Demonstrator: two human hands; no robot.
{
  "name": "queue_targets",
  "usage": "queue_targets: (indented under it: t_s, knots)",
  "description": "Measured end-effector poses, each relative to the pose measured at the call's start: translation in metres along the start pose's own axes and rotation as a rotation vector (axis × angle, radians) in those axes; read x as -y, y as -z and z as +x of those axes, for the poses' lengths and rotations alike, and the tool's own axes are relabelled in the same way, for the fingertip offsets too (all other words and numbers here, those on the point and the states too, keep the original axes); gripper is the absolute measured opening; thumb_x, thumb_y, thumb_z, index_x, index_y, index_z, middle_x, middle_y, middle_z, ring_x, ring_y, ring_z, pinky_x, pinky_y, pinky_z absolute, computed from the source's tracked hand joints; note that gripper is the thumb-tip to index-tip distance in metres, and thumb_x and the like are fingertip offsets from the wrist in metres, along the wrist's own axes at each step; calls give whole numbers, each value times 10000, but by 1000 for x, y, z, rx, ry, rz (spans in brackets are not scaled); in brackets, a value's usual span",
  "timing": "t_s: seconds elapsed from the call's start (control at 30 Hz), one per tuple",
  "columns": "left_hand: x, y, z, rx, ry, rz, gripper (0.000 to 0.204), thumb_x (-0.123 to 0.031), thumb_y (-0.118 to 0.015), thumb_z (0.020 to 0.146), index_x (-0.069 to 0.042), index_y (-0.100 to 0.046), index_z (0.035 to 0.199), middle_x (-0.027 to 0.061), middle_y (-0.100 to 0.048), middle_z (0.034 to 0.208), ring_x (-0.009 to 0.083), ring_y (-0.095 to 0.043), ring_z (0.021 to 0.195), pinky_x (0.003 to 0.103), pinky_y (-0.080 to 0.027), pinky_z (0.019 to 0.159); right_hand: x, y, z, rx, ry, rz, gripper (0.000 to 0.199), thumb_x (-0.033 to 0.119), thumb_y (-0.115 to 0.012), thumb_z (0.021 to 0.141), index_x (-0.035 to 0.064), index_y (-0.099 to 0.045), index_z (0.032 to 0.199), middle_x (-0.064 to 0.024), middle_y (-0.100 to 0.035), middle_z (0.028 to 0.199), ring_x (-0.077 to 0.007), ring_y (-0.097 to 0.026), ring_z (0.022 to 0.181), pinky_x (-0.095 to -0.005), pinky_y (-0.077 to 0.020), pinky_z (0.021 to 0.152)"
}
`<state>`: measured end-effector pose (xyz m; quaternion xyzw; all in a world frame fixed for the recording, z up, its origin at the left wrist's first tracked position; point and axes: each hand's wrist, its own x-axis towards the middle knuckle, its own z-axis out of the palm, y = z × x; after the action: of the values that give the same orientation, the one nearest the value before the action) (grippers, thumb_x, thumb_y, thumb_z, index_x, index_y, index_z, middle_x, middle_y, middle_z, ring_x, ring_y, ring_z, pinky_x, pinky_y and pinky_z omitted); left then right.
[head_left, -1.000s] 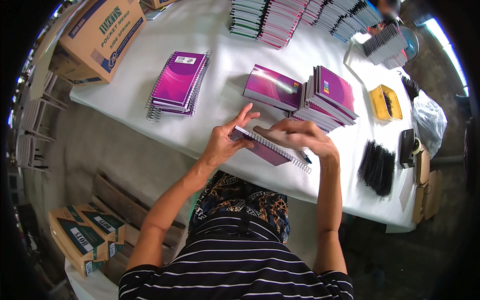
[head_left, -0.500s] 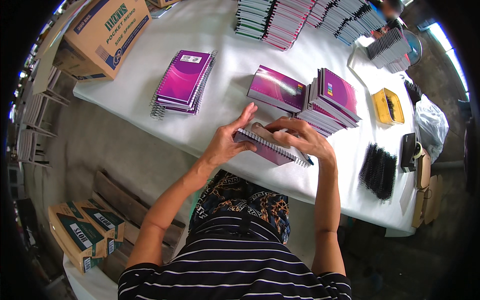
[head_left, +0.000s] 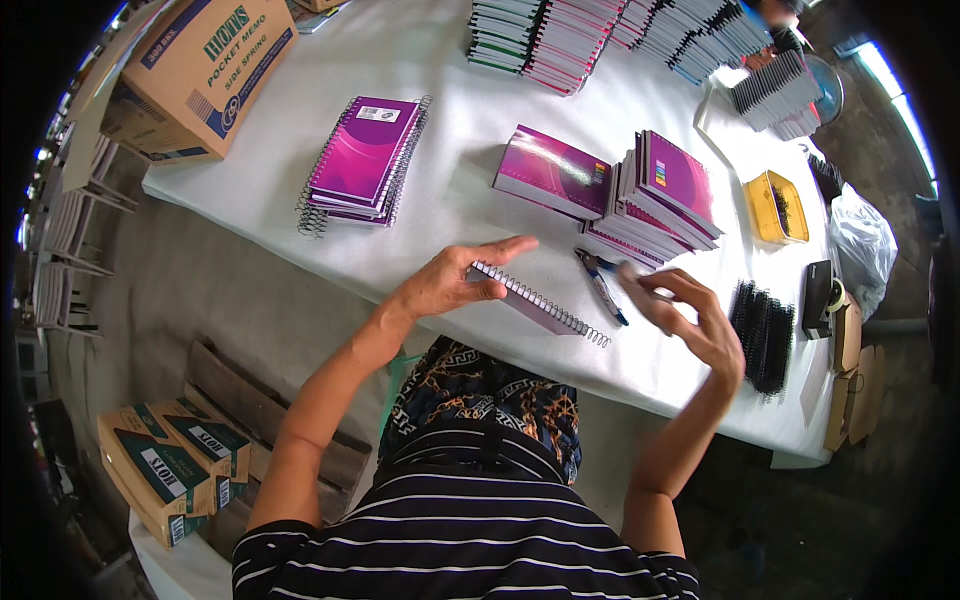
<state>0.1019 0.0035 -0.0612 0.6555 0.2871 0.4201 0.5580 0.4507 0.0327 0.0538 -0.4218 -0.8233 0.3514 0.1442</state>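
Left hand: the left hand (head_left: 445, 282) grips one end of a purple pocket notebook (head_left: 535, 312), thumb on the near side, index finger stretched out beyond it.
Pocket notebook: held tilted near the table's front edge, its wire coil (head_left: 545, 301) uppermost and running past the cover's right end.
Right hand: the right hand (head_left: 703, 328) is apart from the notebook, fingers bent and blurred; whether they hold anything cannot be told.
Pliers: blue-and-dark pliers (head_left: 603, 290) lie between notebook and right hand, leaving a narrow gap there.
Black coils: a bundle of black coils (head_left: 766, 345) sits just right of the right hand, near the front edge.
Purple stacks: unbound purple books (head_left: 555, 172) and a leaning purple pile (head_left: 682, 185) limit room beyond the hands.
White table: the white table (head_left: 455, 110) offers its widest stretch of cloth leftward, up to a coil-bound purple stack (head_left: 362, 160).
Far left corner: a large cardboard carton (head_left: 190, 75).
Right edge: a yellow tub (head_left: 760, 212), then a plastic bag (head_left: 862, 240).
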Motion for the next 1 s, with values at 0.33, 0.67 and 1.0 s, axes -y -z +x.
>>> queue_targets:
  t_s: [0.33,0.67,1.0]
  knots:
    - [-27,-20,-5,-267,-84,1089,697,-438,-654,854,-116,-482,1447,93,-481,1486,347,-368,1417,539,-336,1126,-20,-107,3,-428,-103,-546,487,255,-699,891,128,-557,1340,-182,-517,1314,-339,-483,1242,-473,-369,1059]
    - [-6,-56,-13,-405,32,1232,676,-282,-679,883,-170,-414,1495,79,-451,1514,412,-350,1417,610,-255,1120,57,-153,-1,-435,130,-254,467,167,-733,818,116,-609,1266,-126,-543,1067,-274,-559,926,-398,-466,802]
    - [-7,-59,-6,-478,-6,1198,682,-254,-717,854,-145,-446,1470,65,-584,1390,380,-473,1338,583,-309,1095,55,-156,9,-351,128,-58,317,173,-676,894,70,-638,1192,-98,-582,904,-200,-582,729,-327,-480,620]
